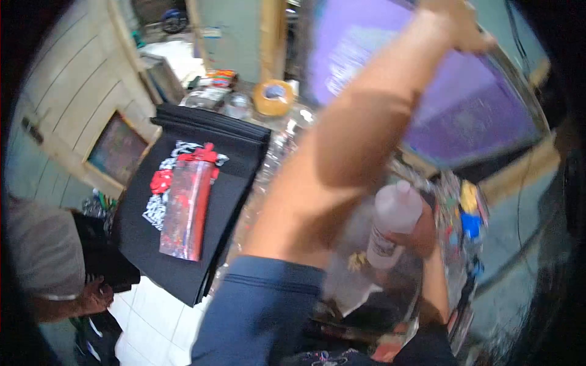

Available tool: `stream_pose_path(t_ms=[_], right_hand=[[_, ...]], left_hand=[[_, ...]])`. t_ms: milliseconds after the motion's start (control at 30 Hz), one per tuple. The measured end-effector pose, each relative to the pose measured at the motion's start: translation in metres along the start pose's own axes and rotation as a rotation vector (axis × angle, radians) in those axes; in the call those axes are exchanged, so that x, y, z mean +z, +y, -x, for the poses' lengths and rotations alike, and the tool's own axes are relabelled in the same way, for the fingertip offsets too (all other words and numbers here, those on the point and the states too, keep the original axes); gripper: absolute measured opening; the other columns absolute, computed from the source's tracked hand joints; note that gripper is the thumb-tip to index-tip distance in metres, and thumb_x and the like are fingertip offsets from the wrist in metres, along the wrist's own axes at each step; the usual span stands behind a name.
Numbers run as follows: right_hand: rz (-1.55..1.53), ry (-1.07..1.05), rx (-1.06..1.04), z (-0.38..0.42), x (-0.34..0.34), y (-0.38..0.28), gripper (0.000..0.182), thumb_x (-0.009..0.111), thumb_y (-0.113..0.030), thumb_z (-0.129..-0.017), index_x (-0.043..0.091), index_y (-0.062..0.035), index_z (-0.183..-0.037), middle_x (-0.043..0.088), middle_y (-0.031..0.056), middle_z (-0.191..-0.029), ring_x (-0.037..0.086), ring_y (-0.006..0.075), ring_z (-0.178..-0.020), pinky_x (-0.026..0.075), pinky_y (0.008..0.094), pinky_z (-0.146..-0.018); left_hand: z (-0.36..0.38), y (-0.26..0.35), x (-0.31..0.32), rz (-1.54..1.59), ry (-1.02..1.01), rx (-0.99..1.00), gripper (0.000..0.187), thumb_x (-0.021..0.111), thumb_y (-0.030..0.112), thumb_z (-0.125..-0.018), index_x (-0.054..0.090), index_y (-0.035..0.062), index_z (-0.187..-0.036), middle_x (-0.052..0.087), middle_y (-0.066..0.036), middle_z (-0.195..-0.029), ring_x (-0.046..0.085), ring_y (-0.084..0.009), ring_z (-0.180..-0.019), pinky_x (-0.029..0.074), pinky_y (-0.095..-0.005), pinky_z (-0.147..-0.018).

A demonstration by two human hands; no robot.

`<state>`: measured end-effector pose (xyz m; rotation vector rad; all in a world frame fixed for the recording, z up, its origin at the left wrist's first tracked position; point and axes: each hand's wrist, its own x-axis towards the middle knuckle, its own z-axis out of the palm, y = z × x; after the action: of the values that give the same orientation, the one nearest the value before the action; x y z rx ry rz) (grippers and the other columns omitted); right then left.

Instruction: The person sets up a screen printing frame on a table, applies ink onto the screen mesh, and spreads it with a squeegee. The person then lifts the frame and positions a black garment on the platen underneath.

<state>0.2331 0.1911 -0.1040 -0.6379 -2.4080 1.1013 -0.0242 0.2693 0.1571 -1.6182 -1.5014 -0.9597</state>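
Observation:
My left arm reaches across the view to a silk-screen frame (482,97) with purple mesh and pale lettering, standing tilted up. My left hand (458,25) is closed on its upper edge; the fingertips are partly hidden. My right hand (425,230) is wrapped around a translucent plastic bottle (395,210) with a printed label, held upright below the frame. My left forearm covers part of the frame and the table. To the left lies a stack of black fabric (226,146) with a red and white print, and a squeegee-like red and clear piece (186,210) rests on it.
A roll of tape (274,97) sits behind the fabric. Cluttered small items, including a blue one (471,224), line the right side. Another person's hand (96,297) shows at lower left, above white floor tiles (152,314). A wooden door stands at left.

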Motion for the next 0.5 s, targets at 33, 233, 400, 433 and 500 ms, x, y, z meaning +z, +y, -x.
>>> stream_pose_path(t_ms=[33, 233, 400, 433, 500], right_hand=[[-0.129, 0.001, -0.006, -0.035, 0.022, -0.01, 0.084, 0.1, -0.025, -0.062, 0.06, -0.0054, -0.134, 0.068, 0.0078, -0.124, 0.065, 0.0204, -0.114, 0.05, 0.0392, -0.103], [-0.25, 0.258, -0.48, -0.24, 0.164, -0.069, 0.076, 0.096, -0.021, -0.071, 0.057, -0.0024, -0.133, 0.07, 0.012, -0.118, 0.069, 0.022, -0.11, 0.055, 0.0383, -0.097], [-0.354, 0.441, -0.648, -0.393, 0.238, -0.11, 0.077, 0.097, -0.024, -0.071, 0.056, -0.0007, -0.131, 0.07, 0.0146, -0.118, 0.071, 0.0235, -0.106, 0.056, 0.0393, -0.094], [-0.342, 0.444, -0.601, -0.42, 0.249, -0.11, 0.08, 0.098, -0.031, -0.069, 0.057, -0.0001, -0.131, 0.071, 0.0152, -0.118, 0.072, 0.0257, -0.105, 0.057, 0.0403, -0.095], [-0.308, 0.469, -0.495, -0.464, 0.271, -0.104, 0.082, 0.098, -0.036, -0.068, 0.056, 0.0003, -0.128, 0.069, 0.02, -0.118, 0.07, 0.0328, -0.109, 0.055, 0.0434, -0.097]], left_hand=[[-0.009, 0.0, -0.005, 0.116, -0.328, -0.039, 0.08, 0.049, 0.076, -0.087, 0.077, 0.0113, -0.125, 0.072, -0.014, -0.129, 0.062, -0.0282, -0.129, 0.03, -0.0491, -0.118], [-0.014, 0.0, 0.02, -0.057, -0.112, -0.037, 0.08, 0.044, 0.076, -0.091, 0.073, 0.0132, -0.131, 0.071, -0.012, -0.133, 0.058, -0.0286, -0.135, 0.033, -0.0486, -0.116], [-0.015, 0.0, 0.039, -0.074, -0.025, 0.034, 0.082, 0.042, 0.074, -0.095, 0.064, 0.0126, -0.144, 0.064, -0.013, -0.145, 0.053, -0.0304, -0.14, 0.025, -0.0518, -0.122], [-0.012, -0.001, 0.035, -0.067, -0.031, 0.065, 0.079, 0.042, 0.071, -0.097, 0.062, 0.0119, -0.146, 0.062, -0.014, -0.146, 0.051, -0.0317, -0.143, 0.025, -0.0518, -0.123], [-0.009, -0.003, 0.031, -0.033, -0.031, 0.112, 0.075, 0.043, 0.068, -0.099, 0.062, 0.0113, -0.145, 0.061, -0.015, -0.144, 0.05, -0.0325, -0.141, 0.027, -0.0513, -0.122]])
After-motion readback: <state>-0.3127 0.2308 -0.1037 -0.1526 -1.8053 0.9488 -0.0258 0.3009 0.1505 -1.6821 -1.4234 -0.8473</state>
